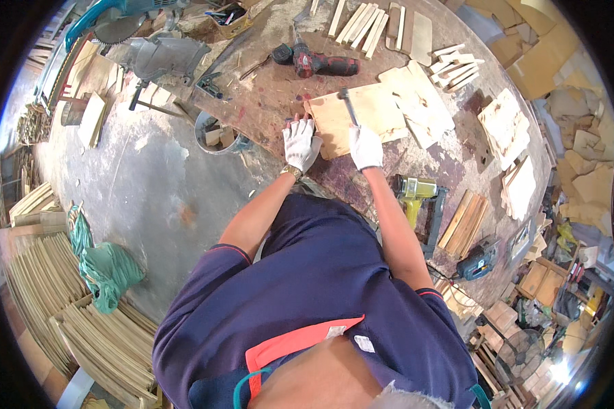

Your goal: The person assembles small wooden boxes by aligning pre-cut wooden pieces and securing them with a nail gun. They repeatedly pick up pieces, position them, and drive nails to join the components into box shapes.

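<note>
A worker's gloved right hand [366, 146] wraps tightly round a hammer [350, 108] over the wooden panel [375, 119] on this bench [252, 102], where a glancing blow could catch the left hand [300, 143], flat and gripping nothing visible, beside the panel's left edge.

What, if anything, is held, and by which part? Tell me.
The right hand grips a hammer by its handle. The left hand lies at the wooden board's edge; whether it grips anything can't be told.
</note>
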Demonstrator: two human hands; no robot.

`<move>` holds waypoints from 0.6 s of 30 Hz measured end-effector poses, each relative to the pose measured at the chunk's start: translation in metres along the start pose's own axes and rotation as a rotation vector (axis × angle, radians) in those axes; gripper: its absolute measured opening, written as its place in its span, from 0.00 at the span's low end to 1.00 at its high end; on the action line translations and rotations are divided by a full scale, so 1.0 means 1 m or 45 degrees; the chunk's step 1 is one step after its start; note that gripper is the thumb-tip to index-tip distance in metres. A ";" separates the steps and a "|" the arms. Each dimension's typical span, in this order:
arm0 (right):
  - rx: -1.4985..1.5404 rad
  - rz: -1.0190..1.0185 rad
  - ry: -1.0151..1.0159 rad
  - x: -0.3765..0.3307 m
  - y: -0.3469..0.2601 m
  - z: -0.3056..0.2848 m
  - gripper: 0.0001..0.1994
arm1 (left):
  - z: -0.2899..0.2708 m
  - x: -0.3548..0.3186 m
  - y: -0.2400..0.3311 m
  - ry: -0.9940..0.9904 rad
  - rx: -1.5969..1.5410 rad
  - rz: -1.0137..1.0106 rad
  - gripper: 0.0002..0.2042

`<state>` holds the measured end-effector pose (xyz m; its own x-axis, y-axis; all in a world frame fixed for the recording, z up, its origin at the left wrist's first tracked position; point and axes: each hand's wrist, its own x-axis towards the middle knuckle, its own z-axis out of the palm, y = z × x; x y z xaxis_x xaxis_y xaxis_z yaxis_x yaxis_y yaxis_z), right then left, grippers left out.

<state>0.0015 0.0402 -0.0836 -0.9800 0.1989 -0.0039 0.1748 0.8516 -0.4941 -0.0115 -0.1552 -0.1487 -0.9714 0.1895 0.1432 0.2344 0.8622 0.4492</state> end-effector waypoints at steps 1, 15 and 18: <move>0.085 0.058 0.052 -0.006 0.007 -0.005 0.24 | 0.000 0.001 0.000 -0.047 0.044 -0.013 0.28; 0.104 0.675 0.537 -0.115 0.166 -0.117 0.16 | 0.004 0.028 0.021 0.081 -0.227 -0.427 0.28; -0.031 0.651 0.594 -0.120 0.182 -0.131 0.16 | -0.008 0.044 0.046 0.052 -0.460 -0.720 0.26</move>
<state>0.1635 0.2346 -0.0595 -0.6318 0.7613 0.1458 0.6112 0.6050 -0.5103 -0.0435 -0.1111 -0.1153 -0.9479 -0.2688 -0.1708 -0.3048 0.6106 0.7309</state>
